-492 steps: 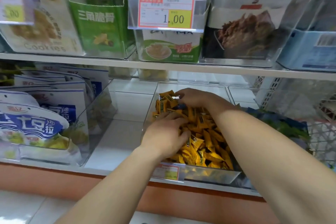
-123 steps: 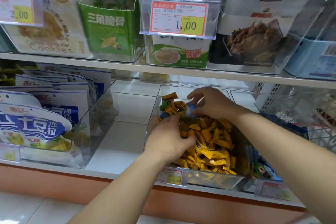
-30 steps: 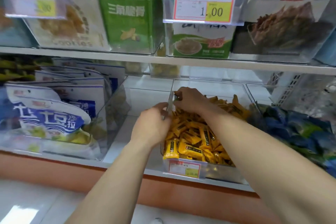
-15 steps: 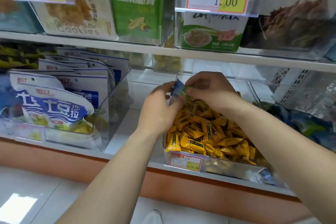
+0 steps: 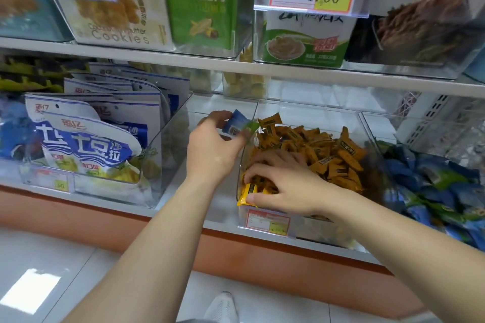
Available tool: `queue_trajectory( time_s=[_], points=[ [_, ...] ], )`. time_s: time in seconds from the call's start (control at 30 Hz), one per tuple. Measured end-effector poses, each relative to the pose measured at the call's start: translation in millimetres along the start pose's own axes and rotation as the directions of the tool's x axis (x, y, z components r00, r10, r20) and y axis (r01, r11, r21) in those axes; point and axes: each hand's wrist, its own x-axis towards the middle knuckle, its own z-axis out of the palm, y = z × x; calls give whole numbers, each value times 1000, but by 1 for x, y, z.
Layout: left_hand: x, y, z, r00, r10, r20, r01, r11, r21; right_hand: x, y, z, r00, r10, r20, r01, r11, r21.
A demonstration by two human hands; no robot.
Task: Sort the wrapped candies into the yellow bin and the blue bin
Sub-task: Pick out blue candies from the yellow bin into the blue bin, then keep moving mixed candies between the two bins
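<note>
A clear bin point(image 5: 309, 112) on the lower shelf holds a heap of yellow wrapped candies point(image 5: 322, 154). To its right, another clear bin holds blue wrapped candies point(image 5: 435, 186). My left hand point(image 5: 212, 152) hovers at the yellow bin's left wall and pinches a blue wrapped candy point(image 5: 237, 126) between thumb and fingers. My right hand point(image 5: 286, 183) lies palm down on the yellow candies at the bin's front left corner, fingers spread and dug in among them; whether it grips any is hidden.
A clear bin of white and blue snack pouches point(image 5: 86, 147) stands to the left, with a bare strip of shelf point(image 5: 207, 102) between it and the yellow bin. An upper shelf point(image 5: 236, 65) with boxed snacks and price tags overhangs. A price label point(image 5: 267, 223) fronts the yellow bin.
My left hand has taken the blue candy and moved it slightly left. My right hand has let go of it and dropped down to the front left of the yellow candies.
</note>
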Motion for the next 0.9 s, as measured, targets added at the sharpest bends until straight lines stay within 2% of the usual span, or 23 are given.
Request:
queue_trajectory(
  time_s=[0.17,0.3,0.4,0.43,0.47,0.5,0.53,0.57,0.63,0.67,0.7,0.8,0.9],
  points=[
    [-1,0,2,999,-5,37,4,1000,17,27,18,-3,999,41,-34,-46,984,-171],
    [0,-5,-4,998,-26,58,26,1000,14,42,47,-21,963,256,-84,-270,930,-249],
    [1,-11,-10,997,-38,61,37,999,15,42,48,-25,902,349,-252,-406,884,-229],
    [2,-12,-11,997,-42,64,41,999,15,38,42,-25,887,320,-333,-385,911,-150],
    [2,-13,-12,997,-45,68,44,999,14,32,36,-25,887,239,-395,-283,957,-57],
    [2,-14,-13,997,-46,70,45,999,12,26,28,-23,910,125,-395,-131,991,12],
    [2,-14,-14,996,-46,70,45,999,10,19,21,-21,949,2,-315,15,999,50],
    [2,-14,-15,996,-47,73,46,999,9,14,16,-18,981,-95,-169,106,993,56],
    [1,-13,-14,996,-48,80,47,999,11,10,16,-7,979,-119,166,135,987,-89],
    [0,-12,-13,995,-46,84,45,999,12,11,21,-3,965,-88,248,138,971,-193],
    [0,-10,-12,995,-44,88,43,999,11,15,26,-2,964,-76,255,145,954,-261],
    [-1,-10,-13,994,-39,98,38,999,9,28,39,-13,990,-77,120,117,920,-375],
    [-1,-11,-14,995,-41,95,40,999,10,32,64,-28,999,37,12,-29,914,-404]
  ],
)
